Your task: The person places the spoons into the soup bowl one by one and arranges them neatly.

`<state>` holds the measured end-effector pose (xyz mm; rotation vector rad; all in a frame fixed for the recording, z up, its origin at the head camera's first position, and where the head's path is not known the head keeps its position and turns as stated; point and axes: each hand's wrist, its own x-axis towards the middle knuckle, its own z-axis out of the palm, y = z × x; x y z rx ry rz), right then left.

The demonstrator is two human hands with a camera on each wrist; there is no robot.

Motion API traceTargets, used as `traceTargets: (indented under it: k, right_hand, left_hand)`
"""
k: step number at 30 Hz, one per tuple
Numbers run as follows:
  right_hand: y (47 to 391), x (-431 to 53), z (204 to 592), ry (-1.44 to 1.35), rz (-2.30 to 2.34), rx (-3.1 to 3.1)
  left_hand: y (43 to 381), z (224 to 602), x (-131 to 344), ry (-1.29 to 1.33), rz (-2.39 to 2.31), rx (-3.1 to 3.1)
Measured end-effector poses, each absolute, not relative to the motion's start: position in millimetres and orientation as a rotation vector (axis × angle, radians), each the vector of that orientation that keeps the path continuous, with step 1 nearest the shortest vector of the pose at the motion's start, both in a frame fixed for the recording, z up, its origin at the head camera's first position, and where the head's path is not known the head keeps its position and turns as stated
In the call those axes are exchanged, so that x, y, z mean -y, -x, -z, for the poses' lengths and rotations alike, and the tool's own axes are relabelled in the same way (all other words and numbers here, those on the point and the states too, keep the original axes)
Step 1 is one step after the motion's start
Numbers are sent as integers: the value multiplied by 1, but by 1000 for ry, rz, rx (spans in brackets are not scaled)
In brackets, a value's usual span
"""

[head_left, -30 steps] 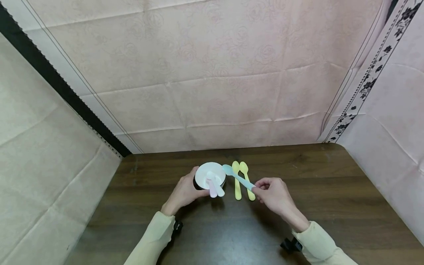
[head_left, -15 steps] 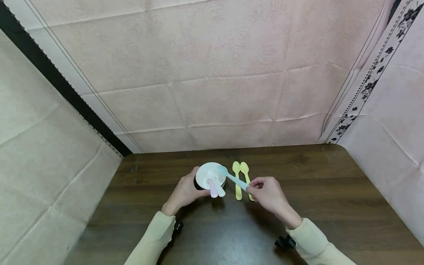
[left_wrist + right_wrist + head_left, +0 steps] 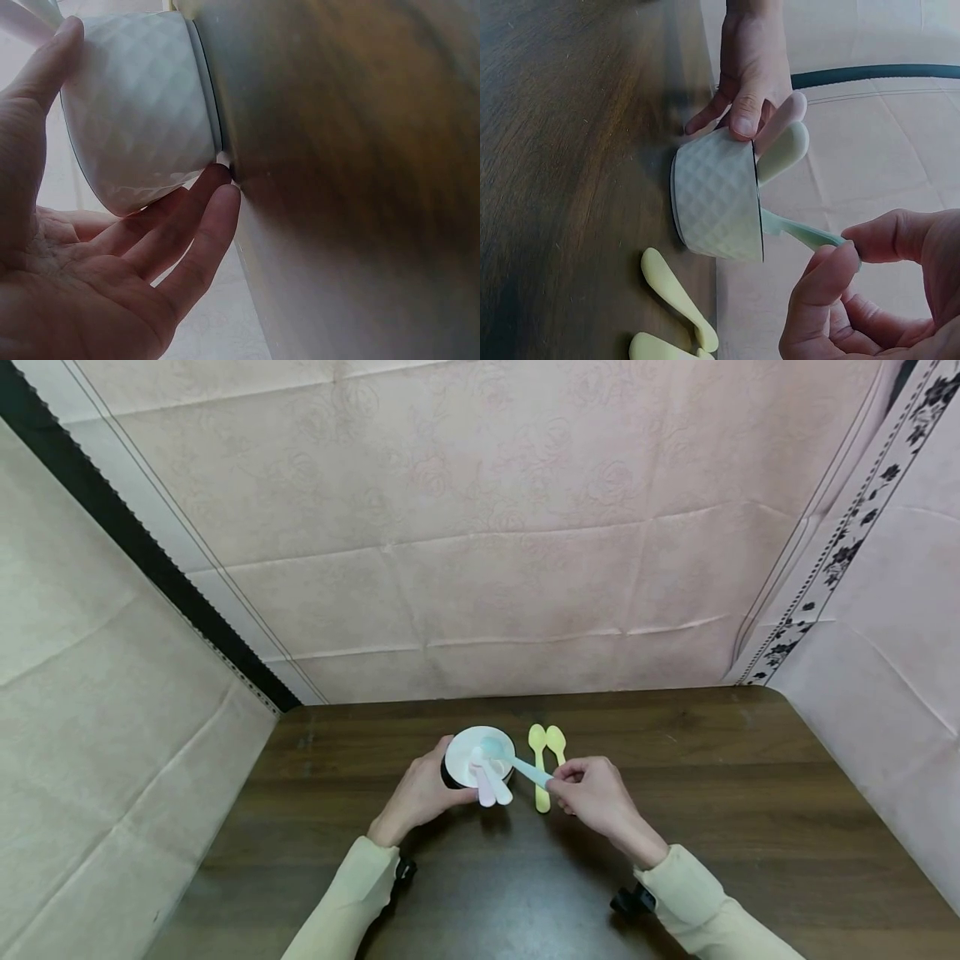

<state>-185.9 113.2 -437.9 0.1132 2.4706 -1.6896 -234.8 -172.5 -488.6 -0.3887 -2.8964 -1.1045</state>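
A white bowl (image 3: 716,199) with a quilted diamond pattern and a thin dark rim stands on the table. My left hand (image 3: 418,792) holds it from the left, thumb at the rim and fingers round the side, as the left wrist view shows. Two spoons lean in the bowl, their handles over the near rim: one pale pink (image 3: 784,120), one pale blue-green (image 3: 785,154). Between thumb and fingertips, my right hand (image 3: 597,797) pinches the handle end of a light blue spoon (image 3: 531,772). That spoon's head is inside the bowl, its handle slanting across the right rim.
Right of the bowl, two yellow spoons (image 3: 537,739) lie side by side on the dark wooden table (image 3: 337,827). My right hand partly covers one of them in the head view. Pale patterned cloth (image 3: 480,568) hangs behind the table and along both sides.
My right hand has moved left, carrying the light blue spoon from beside the bowl to over its rim and into it. The left hand and bowl have stayed in place.
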Motion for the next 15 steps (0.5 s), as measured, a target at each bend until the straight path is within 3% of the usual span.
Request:
traceTargets:
  k: [15]
  right_hand:
    - [195,-104,444,-140,1734,-2346]
  left_hand:
    - [236,489,173,405,1123,2886]
